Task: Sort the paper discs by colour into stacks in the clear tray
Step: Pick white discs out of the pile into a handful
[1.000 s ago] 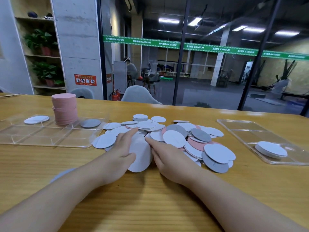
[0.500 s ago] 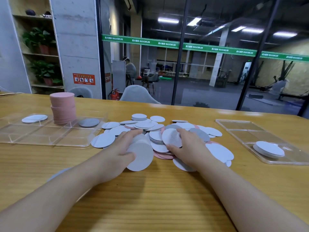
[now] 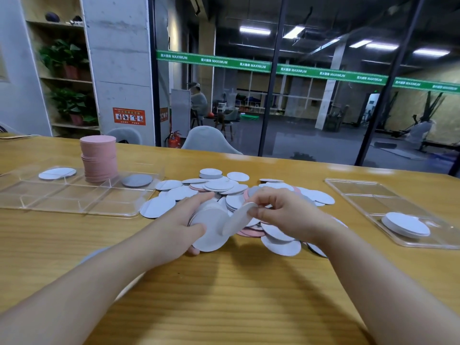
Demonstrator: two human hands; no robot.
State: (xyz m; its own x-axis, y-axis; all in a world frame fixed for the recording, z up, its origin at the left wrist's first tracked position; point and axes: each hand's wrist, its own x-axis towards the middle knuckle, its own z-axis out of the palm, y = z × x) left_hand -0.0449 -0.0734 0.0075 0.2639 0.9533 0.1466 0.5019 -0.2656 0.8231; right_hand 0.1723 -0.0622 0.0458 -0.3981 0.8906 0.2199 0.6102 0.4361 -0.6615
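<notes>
A loose pile of white, grey and pink paper discs lies mid-table. My left hand grips a stack of white discs at the pile's near edge. My right hand pinches a single white disc, tilted, right beside that stack. A clear divided tray at the left holds a tall pink stack, a grey disc and white discs.
A second clear tray at the right holds a low stack of white discs. Another disc peeks out under my left forearm. Glass wall and chairs stand beyond the table's far edge.
My right hand went to the pile, took one white disc and lifted it toward the stack in my left hand. My left hand stayed put with its stack.
</notes>
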